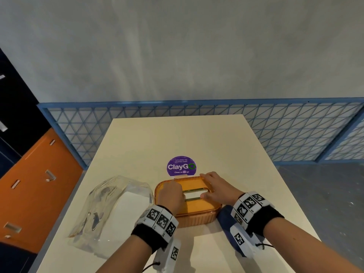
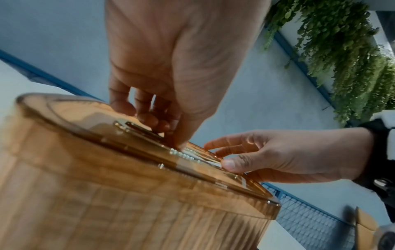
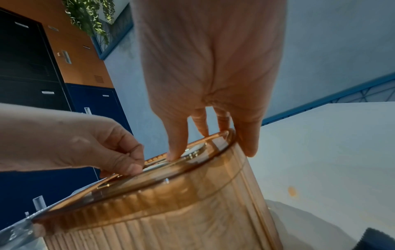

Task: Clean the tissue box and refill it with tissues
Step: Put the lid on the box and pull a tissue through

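One amber tissue box, lid on, on the desk before a purple sign. Left hand pinches at the lid slot; right hand rests flat-fingered on the lid. Clear bag just left.

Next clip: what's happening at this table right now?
A person works with both hands on the lid of an amber tissue box on a white table. The left hand has its fingertips pinched at the left end of the lid's slot, where something white shows. The right hand lies with straight fingers on the lid's right side. The lid is on. A clear plastic bag lies left of the box, and a purple sticker is behind it.
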